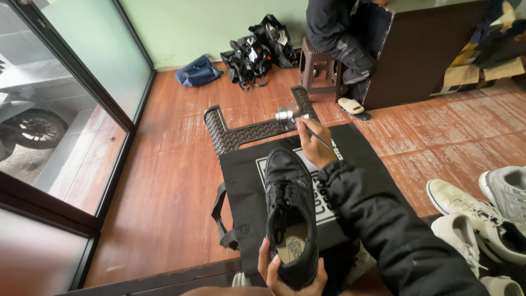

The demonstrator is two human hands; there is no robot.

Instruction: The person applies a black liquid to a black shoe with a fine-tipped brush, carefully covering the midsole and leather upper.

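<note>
My left hand [287, 277] grips the heel of a black lace-up shoe [290, 211], which points away from me with its opening up. My right hand [313, 143], in a black sleeve, holds a thin brush [316, 135] like a pen beyond the shoe's toe. The brush tip reaches towards a small shiny metal tin [285, 115] on a dark brown plastic stool [241, 133]. A black fabric bag [356, 151] with a white print covers most of the stool under the shoe.
White sneakers [476, 211] lie on the wooden floor at the right. Another person sits on a brown stool [320, 68] by a dark counter at the back. Black bags [257, 49] and a blue bag [197, 71] lie by the green wall. Glass doors stand at the left.
</note>
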